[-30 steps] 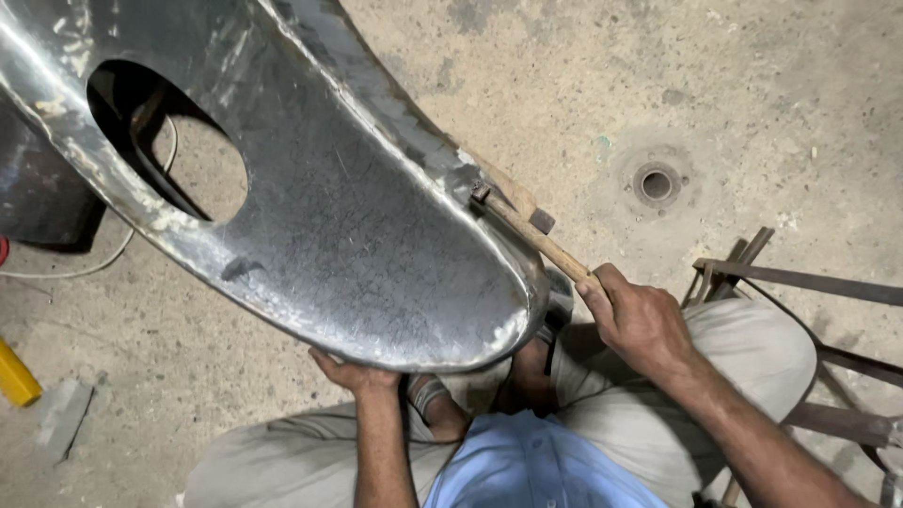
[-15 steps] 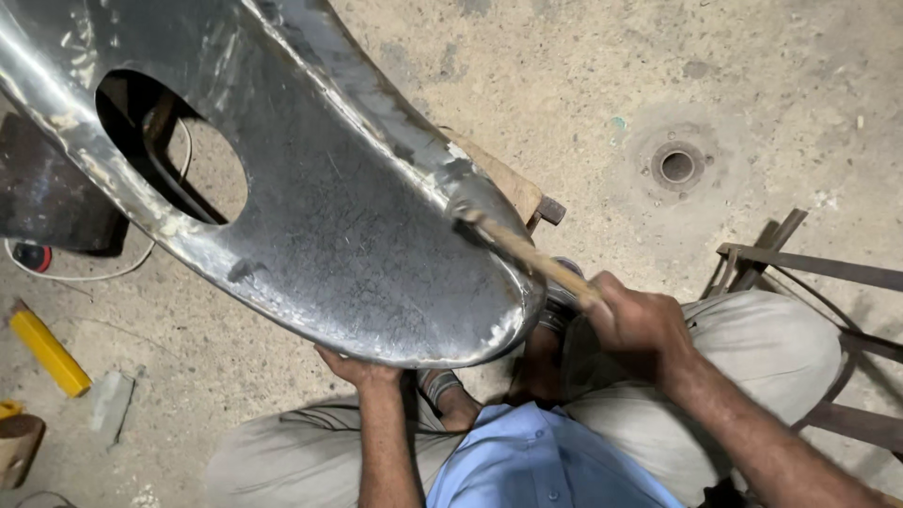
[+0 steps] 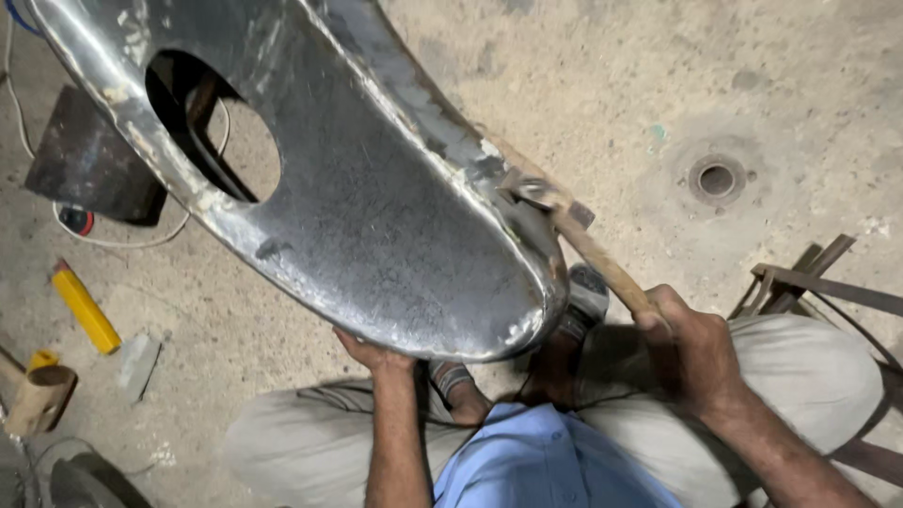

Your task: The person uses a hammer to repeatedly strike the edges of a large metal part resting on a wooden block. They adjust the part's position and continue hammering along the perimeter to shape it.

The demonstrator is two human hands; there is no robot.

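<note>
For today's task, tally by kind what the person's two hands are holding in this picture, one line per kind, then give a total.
Curved metal panel, held underneath by the left hand: 1
Wooden-handled hammer, gripped by the right hand: 1
Total: 2

**Curved metal panel and hammer**

The sheet-metal panel (image 3: 376, 216) is a large, curved, bare-steel piece with a dull grey, scratched surface and pale patches of filler or weld along its edges. An oval cut-out sits in its upper left part. It is held tilted above the concrete floor, its rounded lower end nearest the person's knees. The hammer (image 3: 583, 240) has a worn wooden handle and a small metal head; the head rests against the panel's right edge, the handle slanting down to the right.
</note>
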